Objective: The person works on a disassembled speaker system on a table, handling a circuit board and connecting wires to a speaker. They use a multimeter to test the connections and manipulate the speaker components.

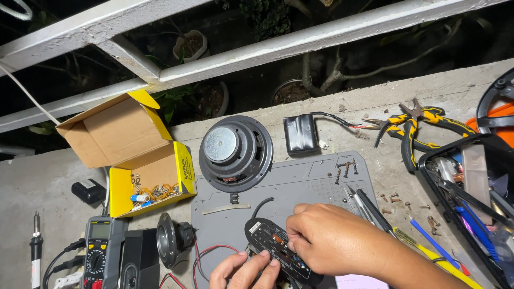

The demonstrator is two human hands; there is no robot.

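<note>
At the near edge, the left hand (243, 272) is steadying a black oblong control board (278, 251) from below, fingers curled against its lower edge, while the right hand (334, 241) is covering its right end, fingers pressed together on the board's face; I cannot tell whether they are pinching anything. This looks like the board being fitted or checked, and any next move is calling for fine, gentle pressure near the thin red and black wires (201, 262) trailing at 8 o'clock. The board is lying on a flat grey plastic panel (300, 184), matte and perforated. At 11 o'clock a round speaker (235, 152) with a shiny metal magnet is resting; loose screws (345, 169) are lying at 1 o'clock. Farther left a yellow cardboard box (152, 182) is standing open on the rough concrete bench (43, 176).
</note>
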